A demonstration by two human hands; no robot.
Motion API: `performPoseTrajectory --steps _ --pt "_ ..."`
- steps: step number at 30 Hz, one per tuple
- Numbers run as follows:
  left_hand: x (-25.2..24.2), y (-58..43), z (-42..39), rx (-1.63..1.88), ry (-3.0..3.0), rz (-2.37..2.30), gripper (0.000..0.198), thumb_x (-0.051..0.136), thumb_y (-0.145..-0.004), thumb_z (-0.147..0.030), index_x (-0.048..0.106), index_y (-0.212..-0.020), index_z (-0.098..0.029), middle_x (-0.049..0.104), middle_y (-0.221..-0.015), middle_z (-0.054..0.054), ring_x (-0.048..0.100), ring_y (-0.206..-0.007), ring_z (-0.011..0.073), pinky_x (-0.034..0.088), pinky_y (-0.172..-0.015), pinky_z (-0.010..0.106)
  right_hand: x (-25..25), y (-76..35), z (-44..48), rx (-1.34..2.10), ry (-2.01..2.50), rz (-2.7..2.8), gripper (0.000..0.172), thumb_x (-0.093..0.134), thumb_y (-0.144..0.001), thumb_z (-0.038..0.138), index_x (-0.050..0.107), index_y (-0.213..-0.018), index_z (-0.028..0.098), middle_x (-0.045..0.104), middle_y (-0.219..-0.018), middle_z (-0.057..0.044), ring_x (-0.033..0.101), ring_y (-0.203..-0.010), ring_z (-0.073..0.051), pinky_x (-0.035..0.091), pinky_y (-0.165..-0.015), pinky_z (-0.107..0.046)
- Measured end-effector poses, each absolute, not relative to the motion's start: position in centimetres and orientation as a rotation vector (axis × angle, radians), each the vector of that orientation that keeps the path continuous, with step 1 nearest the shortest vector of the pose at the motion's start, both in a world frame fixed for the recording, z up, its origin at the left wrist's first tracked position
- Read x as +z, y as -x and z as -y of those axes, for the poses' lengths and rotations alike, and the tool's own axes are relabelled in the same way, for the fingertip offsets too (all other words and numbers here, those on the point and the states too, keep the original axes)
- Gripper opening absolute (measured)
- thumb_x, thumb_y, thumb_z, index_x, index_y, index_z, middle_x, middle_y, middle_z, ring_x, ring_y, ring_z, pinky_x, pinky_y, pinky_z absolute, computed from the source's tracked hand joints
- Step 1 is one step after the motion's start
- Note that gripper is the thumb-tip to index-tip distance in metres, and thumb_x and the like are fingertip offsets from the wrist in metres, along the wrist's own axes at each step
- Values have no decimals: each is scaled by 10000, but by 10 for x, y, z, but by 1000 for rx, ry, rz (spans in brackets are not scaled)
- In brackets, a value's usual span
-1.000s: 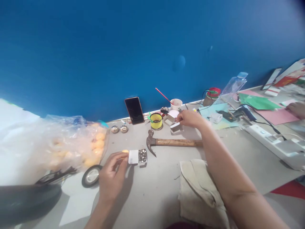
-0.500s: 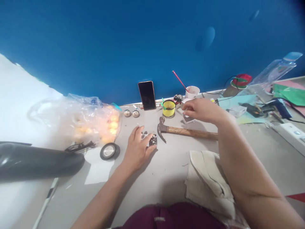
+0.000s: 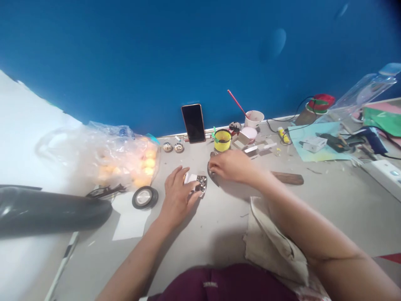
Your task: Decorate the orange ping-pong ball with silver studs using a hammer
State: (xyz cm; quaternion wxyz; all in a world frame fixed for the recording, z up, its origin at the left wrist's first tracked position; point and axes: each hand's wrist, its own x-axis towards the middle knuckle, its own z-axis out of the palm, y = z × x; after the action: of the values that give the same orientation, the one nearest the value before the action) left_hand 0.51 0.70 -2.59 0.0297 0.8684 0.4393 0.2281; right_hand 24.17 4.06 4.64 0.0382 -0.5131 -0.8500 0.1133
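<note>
The left grip (image 3: 177,194), loosely curled, holds one small box (image 3: 191,178) of shiny pieces on the counter (image 3: 225,225); the right grip (image 3: 232,165), bunched, blocks part of one hammer (image 3: 288,178), its contents unclear. Beyond: two silvery balls (image 3: 167,147), one phone (image 3: 193,123).

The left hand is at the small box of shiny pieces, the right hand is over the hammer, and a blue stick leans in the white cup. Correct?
No: the stick in the white cup is red, not blue, as the head view shows. The left hand at the small box and the right hand over the hammer are as stated.
</note>
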Motion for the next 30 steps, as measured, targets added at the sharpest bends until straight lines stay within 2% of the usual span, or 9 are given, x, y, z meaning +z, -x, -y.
performPoseTrajectory --steps 3,7,11,13,19,25,30 --pt "-21 5 -13 861 -2581 -1437 180 598 -926 -301 713 -1041 -224 545 -1358 155 437 -1367 357 361 -1134 585 23 -216 -35 327 1439 2664 252 475 -986 240 718 -950 181 738 -985 -98 657 -879 -229 367 -661 -291" --pt "-23 22 -21 1052 -2361 -1638 214 560 -920 -283 702 -1069 -226 597 -1256 160 515 -1262 366 388 -1110 592 3 -196 -33 242 1440 2704 228 504 -925 154 731 -905 151 715 -954 -132 656 -910 -267 424 -686 -322" --pt "-36 29 -22 987 -2242 -1682 406 566 -854 -191 601 -1258 -208 609 -1246 138 559 -1198 328 487 -1023 534 -1 -185 -35 236 1511 2707 220 521 -912 145 740 -909 137 703 -942 -156 656 -926 -272 466 -727 -331" --pt "-42 27 -22 964 -2287 -1644 460 558 -839 -165 567 -1299 -182 606 -1250 144 563 -1189 315 491 -1017 526 0 -182 -35 253 1542 2709 220 521 -918 134 740 -930 136 705 -953 -153 658 -949 -269 476 -742 -325" --pt "-49 25 -23 915 -2342 -1578 316 543 -886 -166 629 -1190 -179 652 -1158 140 608 -1089 297 527 -951 479 -4 -180 -34 223 1546 2695 167 562 -944 179 723 -970 141 703 -979 -139 658 -970 -279 492 -724 -337" --pt "-55 28 -22 963 -2268 -1605 300 522 -935 -201 607 -1223 -205 661 -1140 124 631 -1067 278 541 -913 436 -10 -178 -31 213 1505 2703 143 593 -962 237 701 -986 147 699 -1009 -118 649 -987 -276 455 -650 -329" --pt "-54 27 -22 1050 -2117 -1633 326 530 -945 -247 586 -1265 -218 643 -1163 121 642 -1063 261 546 -909 417 -13 -176 -30 243 1434 2657 96 628 -957 229 683 -924 157 715 -886 -77 656 -850 -237 386 -620 -318"
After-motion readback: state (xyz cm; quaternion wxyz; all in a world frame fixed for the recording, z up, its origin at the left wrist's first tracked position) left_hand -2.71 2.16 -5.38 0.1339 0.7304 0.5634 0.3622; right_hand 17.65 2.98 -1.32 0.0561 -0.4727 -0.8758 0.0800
